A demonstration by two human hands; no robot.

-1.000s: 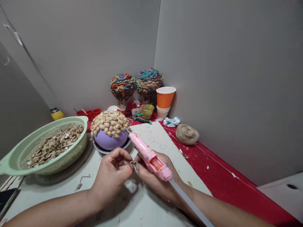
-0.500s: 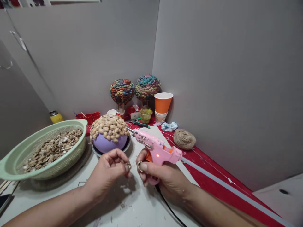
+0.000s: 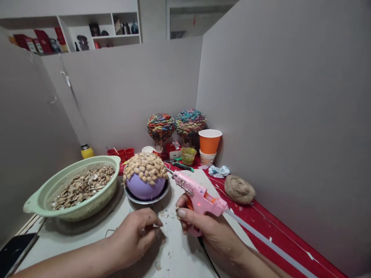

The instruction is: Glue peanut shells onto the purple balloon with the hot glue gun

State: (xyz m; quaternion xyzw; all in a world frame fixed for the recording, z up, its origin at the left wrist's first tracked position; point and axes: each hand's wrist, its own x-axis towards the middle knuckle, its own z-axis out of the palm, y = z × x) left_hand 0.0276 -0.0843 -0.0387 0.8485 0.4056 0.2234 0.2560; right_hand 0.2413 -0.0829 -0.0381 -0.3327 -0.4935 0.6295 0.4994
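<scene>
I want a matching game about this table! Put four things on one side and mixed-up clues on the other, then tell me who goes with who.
Things
1. glue gun
2. balloon
3. basket
4. twine

Clues
A. pale green, with a heap inside
B. brown and wound into a ball
C. pink, held in the right hand
D. purple, with shells covering its top

Right pairs: 1-C, 2-D, 3-A, 4-B
</scene>
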